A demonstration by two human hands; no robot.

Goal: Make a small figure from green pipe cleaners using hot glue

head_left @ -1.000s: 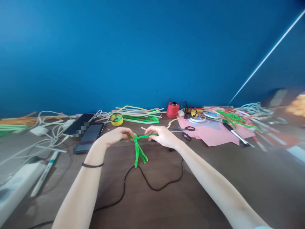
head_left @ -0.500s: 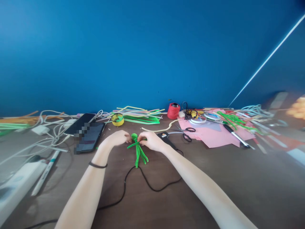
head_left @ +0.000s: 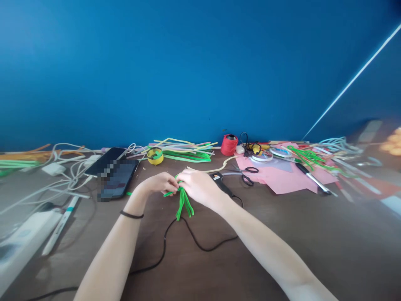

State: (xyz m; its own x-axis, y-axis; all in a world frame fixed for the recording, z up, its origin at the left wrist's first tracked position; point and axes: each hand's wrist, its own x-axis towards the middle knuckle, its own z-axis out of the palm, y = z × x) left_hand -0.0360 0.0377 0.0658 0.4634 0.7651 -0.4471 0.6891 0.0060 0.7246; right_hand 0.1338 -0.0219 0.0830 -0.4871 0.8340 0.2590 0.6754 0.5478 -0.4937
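Note:
Green pipe cleaners (head_left: 185, 205), bundled together, are held above the table with their loose ends fanning down toward me. My right hand (head_left: 197, 184) is closed around the upper part of the bundle and covers its coiled top. My left hand (head_left: 163, 183) is closed in a pinch at the bundle's left side, where a short green end sticks out below the fingers. The two hands' fingertips meet at the bundle, so exactly which strand each one grips is hidden.
Behind my hands lie a yellow tape roll (head_left: 155, 156) and loose pipe cleaners (head_left: 188, 154). A black glue gun (head_left: 222, 183), scissors (head_left: 249, 175), red thread spool (head_left: 229, 144) and pink paper (head_left: 282, 179) are rightward. Phones (head_left: 117, 179), white cables (head_left: 70, 179) and a marker (head_left: 60, 228) lie leftward.
My left hand has moved right to the bundle. My right hand has shifted over the coiled top, which showed between the hands before and is now mostly covered.

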